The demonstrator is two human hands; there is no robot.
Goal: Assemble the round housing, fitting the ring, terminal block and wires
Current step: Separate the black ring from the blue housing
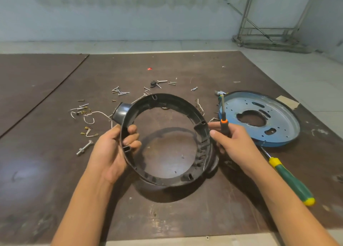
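Head view: we're holding the black ring (pixel 172 100) tipped up over the board (pixel 55 171), opening facing us, stub pointing upper left, left hand (pixel 111 153) gripping its rim, right hand (pixel 235 143) clutching a small screwdriver (pixel 223 122).

Black plastic ring (pixel 170 99) — open-centred, tilted steeply, raised.

No legible text, label, brand, number or sign appears on any object in this view.
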